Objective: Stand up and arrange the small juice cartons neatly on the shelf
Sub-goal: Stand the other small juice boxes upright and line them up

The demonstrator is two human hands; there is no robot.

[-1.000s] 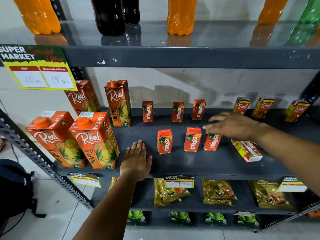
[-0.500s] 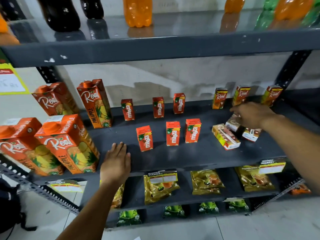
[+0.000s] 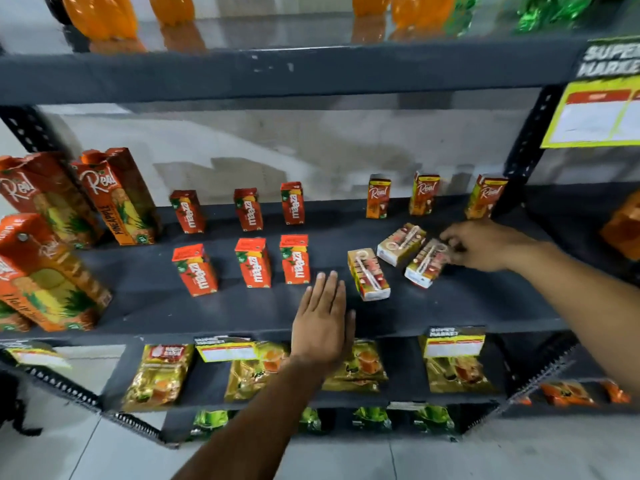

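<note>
Orange Maaza cartons (image 3: 255,262) stand upright beside three toppled cartons (image 3: 368,274); right hand (image 3: 485,244) grasps one, left hand (image 3: 323,322) is laid flat, released, on shelf (image 3: 207,310).

The shelf (image 3: 450,306) is dark grey. Six small cartons (image 3: 254,262) are bright orange-red with white letters and a bit of green. Three small cartons at the back (image 3: 378,197) are orange and yellow with white writing. Three cartons lying flat (image 3: 369,274) are white and yellow with red spots. The big cartons (image 3: 117,195) are orange with yellow pineapples and green leaves. The price tag (image 3: 595,116) is yellow with red and white boxes. The bottles up top (image 3: 100,15) are orange, and some (image 3: 554,10) are green. The packets below (image 3: 157,375) are shiny gold.
</note>
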